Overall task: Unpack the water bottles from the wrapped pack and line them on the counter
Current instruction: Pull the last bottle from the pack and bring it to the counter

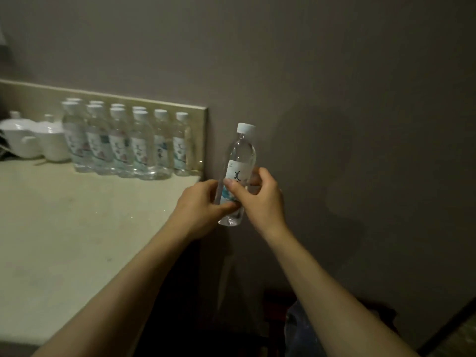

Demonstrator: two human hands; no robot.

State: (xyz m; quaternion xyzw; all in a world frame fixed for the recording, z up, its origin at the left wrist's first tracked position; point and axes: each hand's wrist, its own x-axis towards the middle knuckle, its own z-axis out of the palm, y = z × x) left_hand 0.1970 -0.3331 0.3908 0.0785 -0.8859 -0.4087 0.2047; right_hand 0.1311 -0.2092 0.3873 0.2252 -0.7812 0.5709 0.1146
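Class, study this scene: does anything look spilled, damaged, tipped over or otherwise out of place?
Nothing stands out. The bottles on the counter stand upright in rows against the backsplash, caps on, beside white teaware. The held bottle is capped and only slightly tilted, gripped by the left hand and right hand.

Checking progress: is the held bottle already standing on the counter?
No: both hands hold the bottle in the air, right of the counter edge.

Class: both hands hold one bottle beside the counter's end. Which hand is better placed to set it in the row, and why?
Probably the left hand: it is on the counter side of the held bottle, nearer the row of bottles. The right hand would have to cross over.
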